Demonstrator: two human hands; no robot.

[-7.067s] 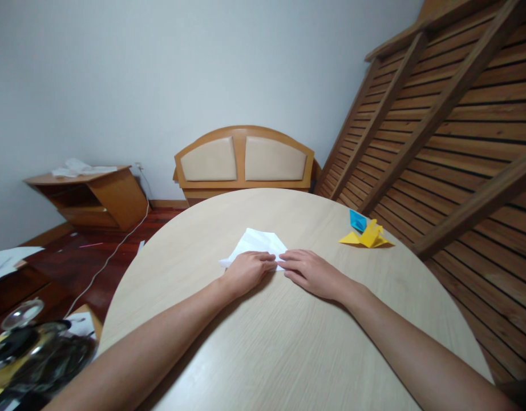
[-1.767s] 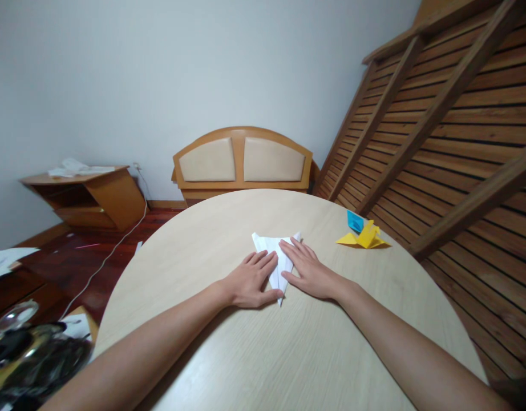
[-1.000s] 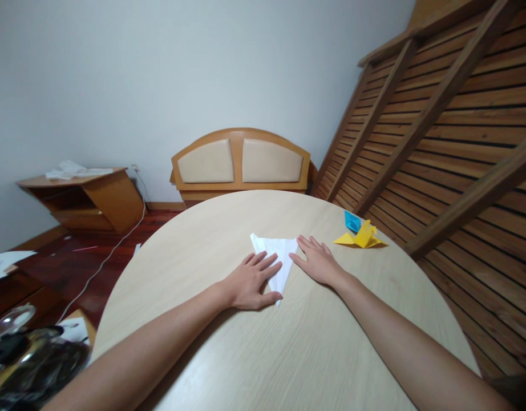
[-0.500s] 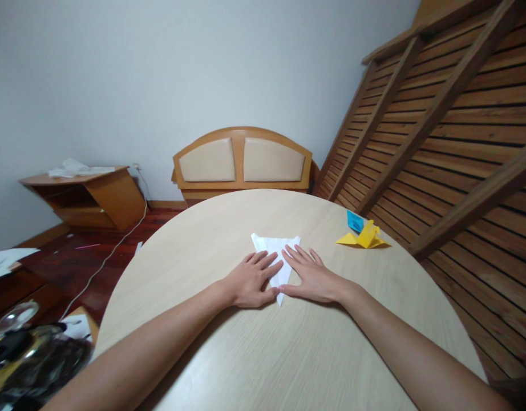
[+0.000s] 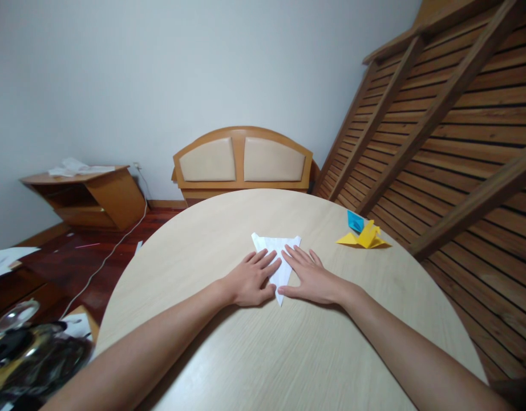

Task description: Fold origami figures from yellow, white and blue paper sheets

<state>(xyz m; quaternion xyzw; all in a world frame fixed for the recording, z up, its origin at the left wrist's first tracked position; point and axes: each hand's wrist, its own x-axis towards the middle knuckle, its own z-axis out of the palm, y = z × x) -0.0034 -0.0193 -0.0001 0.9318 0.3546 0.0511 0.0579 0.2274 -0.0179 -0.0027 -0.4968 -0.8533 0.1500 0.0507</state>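
A white paper (image 5: pixel 276 250), folded into a narrow triangle with its tip toward me, lies flat near the middle of the round wooden table (image 5: pixel 288 354). My left hand (image 5: pixel 251 279) rests palm down on the paper's left side, fingers spread. On the right side my right hand (image 5: pixel 312 277) lies flat as well, thumb near the tip and fingers on the right edge. Neither hand grips anything.
A yellow folded paper figure (image 5: pixel 365 236) and a small blue folded paper (image 5: pixel 355 220) sit at the table's far right edge. Beyond the table stands a wooden headboard (image 5: pixel 242 162). A slatted wooden frame (image 5: pixel 451 131) leans at right. Dark glassware (image 5: pixel 32 354) is at bottom left.
One second ago my right hand lay beside the paper's right corner; it has slid back onto the paper's right side. My left hand has stayed in place. The paper has not moved.
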